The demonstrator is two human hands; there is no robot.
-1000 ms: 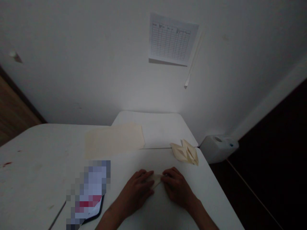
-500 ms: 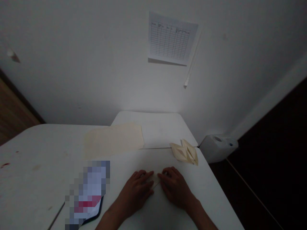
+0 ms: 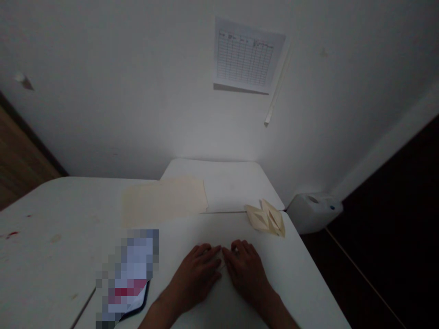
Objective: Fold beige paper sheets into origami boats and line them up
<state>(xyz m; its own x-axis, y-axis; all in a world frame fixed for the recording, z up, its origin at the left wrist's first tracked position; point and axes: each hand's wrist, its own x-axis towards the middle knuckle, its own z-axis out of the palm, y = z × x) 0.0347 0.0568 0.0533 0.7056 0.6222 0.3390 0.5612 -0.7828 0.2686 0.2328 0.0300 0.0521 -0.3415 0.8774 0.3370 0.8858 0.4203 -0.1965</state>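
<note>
1. Left hand [image 3: 195, 278] and right hand [image 3: 245, 274]: fingers open, spread and lying flat, tips almost meeting at the centre, gripping nothing.
2. Forearms: angled inward from the near edge of the tabletop [image 3: 61, 260].
3. Pale folded paper [image 3: 223, 265]: under and between the hands, largely hidden, its edges faint against the tabletop.
4. Pixelated object [image 3: 127, 274]: left of the left hand.
5. Folded cream paper shape [image 3: 265, 220]: at the tabletop's right edge.
6. Flat cream sheet [image 3: 164, 201]: farther on, near the tabletop's far end.
7. Printed grid chart [image 3: 248, 55]: on the wall beyond.
</note>
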